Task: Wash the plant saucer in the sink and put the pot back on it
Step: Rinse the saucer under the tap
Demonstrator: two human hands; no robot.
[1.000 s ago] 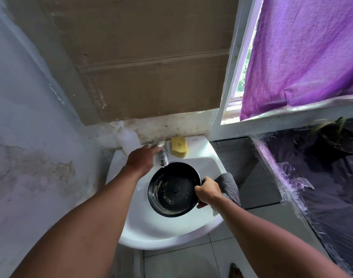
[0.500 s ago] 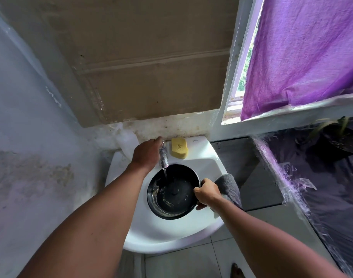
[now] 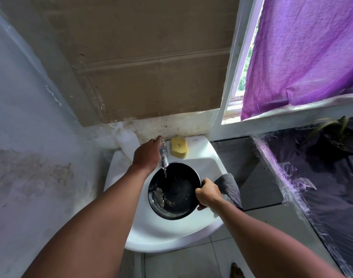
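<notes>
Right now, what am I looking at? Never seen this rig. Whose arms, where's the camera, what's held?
No machine: a person's two bare arms, filmed by a wide-angle camera on their head looking down. The left hand is on the tap, with water running into a black plant saucer, which the right hand grips by its rim over the white sink. A grey cloth sits just behind that hand. A yellow sponge lies on the sink's back ledge. The potted plant waits on the plastic-covered counter to the right.

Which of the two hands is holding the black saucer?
The right hand: it grips the saucer rim. The left hand is at the tap.
</notes>
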